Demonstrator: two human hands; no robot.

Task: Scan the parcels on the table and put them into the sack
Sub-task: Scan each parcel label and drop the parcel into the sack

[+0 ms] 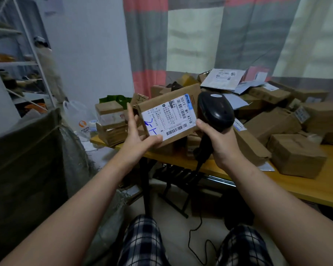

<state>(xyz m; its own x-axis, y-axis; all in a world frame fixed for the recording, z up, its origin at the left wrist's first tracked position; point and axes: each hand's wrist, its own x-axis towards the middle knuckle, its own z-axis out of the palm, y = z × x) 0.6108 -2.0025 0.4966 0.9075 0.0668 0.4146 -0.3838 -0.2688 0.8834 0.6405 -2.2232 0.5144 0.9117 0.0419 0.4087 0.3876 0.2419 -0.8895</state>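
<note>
The left hand (137, 138) holds up a brown parcel (167, 116) by its corner. The right hand (217, 139) grips a black scanner (215, 110) beside it.

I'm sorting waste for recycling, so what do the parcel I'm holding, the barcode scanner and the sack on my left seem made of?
Parcel: brown cardboard, matte, with creased edges and a white paper label.
Barcode scanner: black plastic, glossy, light glinting off its head.
Sack: probably coarse woven fabric or woven plastic, dull olive-grey with a visible weave; which one is unclear.
</note>
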